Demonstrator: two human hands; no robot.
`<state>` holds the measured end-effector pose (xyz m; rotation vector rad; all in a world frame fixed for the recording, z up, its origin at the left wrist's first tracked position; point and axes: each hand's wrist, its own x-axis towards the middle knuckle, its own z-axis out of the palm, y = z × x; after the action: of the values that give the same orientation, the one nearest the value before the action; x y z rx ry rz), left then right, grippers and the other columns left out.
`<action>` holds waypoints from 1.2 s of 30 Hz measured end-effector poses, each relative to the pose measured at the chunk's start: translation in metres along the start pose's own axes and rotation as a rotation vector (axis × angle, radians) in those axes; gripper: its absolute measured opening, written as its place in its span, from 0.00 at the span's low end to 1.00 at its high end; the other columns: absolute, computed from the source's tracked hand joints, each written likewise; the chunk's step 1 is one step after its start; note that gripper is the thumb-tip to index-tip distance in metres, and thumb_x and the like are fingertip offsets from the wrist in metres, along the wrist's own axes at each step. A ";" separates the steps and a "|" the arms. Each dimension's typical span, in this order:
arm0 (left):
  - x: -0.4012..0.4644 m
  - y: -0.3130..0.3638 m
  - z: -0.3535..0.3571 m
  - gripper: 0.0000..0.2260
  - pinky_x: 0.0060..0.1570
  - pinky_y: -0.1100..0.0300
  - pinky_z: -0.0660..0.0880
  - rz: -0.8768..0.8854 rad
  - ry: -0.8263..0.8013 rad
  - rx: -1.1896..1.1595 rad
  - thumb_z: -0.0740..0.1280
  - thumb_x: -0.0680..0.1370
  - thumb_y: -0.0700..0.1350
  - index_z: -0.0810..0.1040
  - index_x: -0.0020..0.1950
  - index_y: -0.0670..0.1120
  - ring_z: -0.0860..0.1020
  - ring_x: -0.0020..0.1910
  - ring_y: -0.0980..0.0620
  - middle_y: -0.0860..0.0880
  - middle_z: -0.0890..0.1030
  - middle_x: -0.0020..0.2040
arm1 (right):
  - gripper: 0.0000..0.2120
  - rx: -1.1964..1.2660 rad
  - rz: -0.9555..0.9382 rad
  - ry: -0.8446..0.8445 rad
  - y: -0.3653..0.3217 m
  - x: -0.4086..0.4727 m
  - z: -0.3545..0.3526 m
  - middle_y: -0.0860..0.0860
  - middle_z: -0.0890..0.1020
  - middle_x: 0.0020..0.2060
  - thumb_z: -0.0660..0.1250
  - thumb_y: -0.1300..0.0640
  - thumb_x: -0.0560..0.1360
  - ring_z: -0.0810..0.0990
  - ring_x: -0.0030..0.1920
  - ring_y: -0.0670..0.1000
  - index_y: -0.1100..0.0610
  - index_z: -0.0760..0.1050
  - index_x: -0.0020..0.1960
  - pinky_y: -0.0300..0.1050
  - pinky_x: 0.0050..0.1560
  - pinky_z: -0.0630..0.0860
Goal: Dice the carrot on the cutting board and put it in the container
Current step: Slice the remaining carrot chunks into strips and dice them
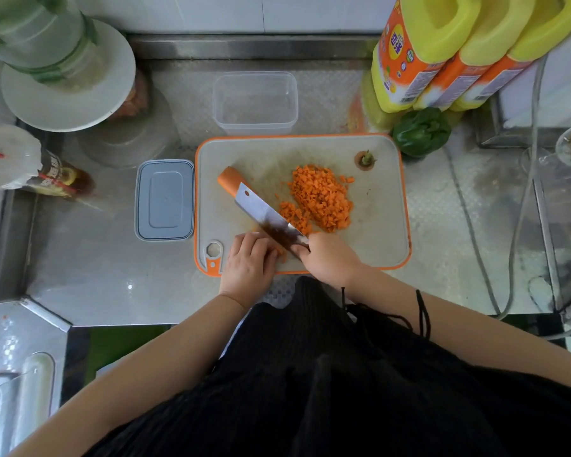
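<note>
Near edge of the cutting board [379,232]: my left hand [249,262] lies fingers curled over a few carrot bits, mostly hidden. My right hand [330,260] has its grip closed round the handle of the knife [264,209] — blade angled far-left. Right of the blade, the diced carrot [322,197] is heaped mid-board. Far side, on the desk [112,258] — the clear container [255,102], nothing inside.

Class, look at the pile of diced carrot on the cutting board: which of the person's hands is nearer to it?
Right. The right hand, gripping the knife, sits just below the pile of diced carrot. The left hand lies farther off, down-left across the blade.
</note>
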<state>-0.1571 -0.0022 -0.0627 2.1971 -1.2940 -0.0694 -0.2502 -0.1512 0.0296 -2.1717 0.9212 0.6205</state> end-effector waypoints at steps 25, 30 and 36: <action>-0.005 -0.001 0.001 0.10 0.50 0.53 0.72 -0.097 0.013 -0.028 0.64 0.78 0.45 0.80 0.46 0.39 0.73 0.47 0.43 0.43 0.78 0.46 | 0.08 -0.207 0.021 -0.049 -0.005 -0.002 0.020 0.50 0.70 0.31 0.59 0.57 0.80 0.76 0.38 0.55 0.58 0.72 0.44 0.46 0.37 0.70; -0.006 -0.003 0.003 0.11 0.51 0.54 0.71 -0.089 0.018 -0.025 0.64 0.79 0.45 0.80 0.47 0.38 0.74 0.47 0.42 0.42 0.78 0.46 | 0.07 -0.221 0.014 0.021 -0.006 -0.002 0.026 0.48 0.68 0.31 0.60 0.56 0.79 0.74 0.38 0.54 0.58 0.74 0.50 0.46 0.38 0.71; -0.006 -0.004 0.001 0.11 0.51 0.52 0.73 -0.038 0.029 -0.016 0.64 0.80 0.46 0.81 0.46 0.40 0.75 0.48 0.41 0.43 0.80 0.48 | 0.16 -0.044 0.014 -0.026 0.002 0.004 0.010 0.51 0.72 0.35 0.58 0.45 0.80 0.72 0.38 0.55 0.57 0.68 0.43 0.45 0.37 0.66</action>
<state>-0.1572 0.0037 -0.0675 2.2017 -1.2320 -0.0628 -0.2508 -0.1463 0.0203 -2.1929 0.9178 0.6796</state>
